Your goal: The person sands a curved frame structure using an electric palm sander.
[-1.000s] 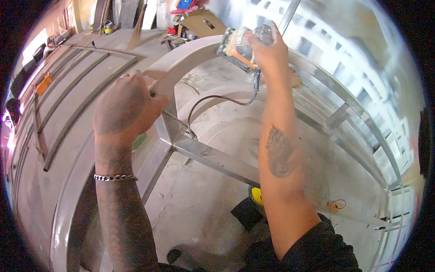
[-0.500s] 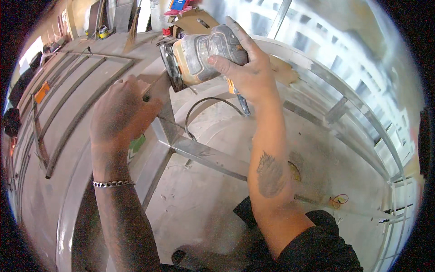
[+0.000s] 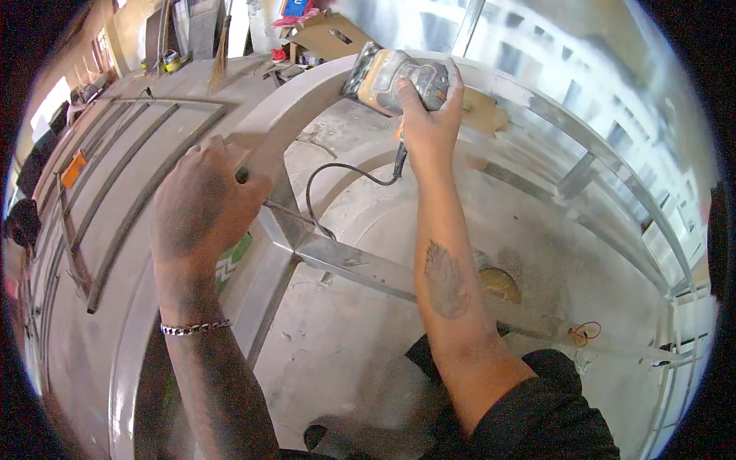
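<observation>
A curved grey metal frame (image 3: 303, 103) arcs across in front of me. My left hand (image 3: 203, 195) is closed around its left part, the thumb on the inner side. My right hand (image 3: 433, 126) grips a dusty orange-and-grey power sander (image 3: 389, 80) from its right end. The sander is tilted on its side, with its flat pad facing left at the far part of the curve; whether the pad touches the metal I cannot tell. A dark cord (image 3: 337, 166) hangs from the tool and loops down inside the frame. A straight crossbar (image 3: 356, 270) joins the frame below my hands.
Metal bars welded like a ladder (image 3: 146, 146) lie on the floor at left, an orange tool (image 3: 73, 169) on them. A cardboard box (image 3: 326, 37) and a broom (image 3: 221, 54) are at the back. A round yellowish disc (image 3: 500, 285) lies beside my right forearm.
My right hand has moved the sander to the right along the curve, uncovering more of the rim between my hands. The cord has followed it. My left hand keeps its hold.
</observation>
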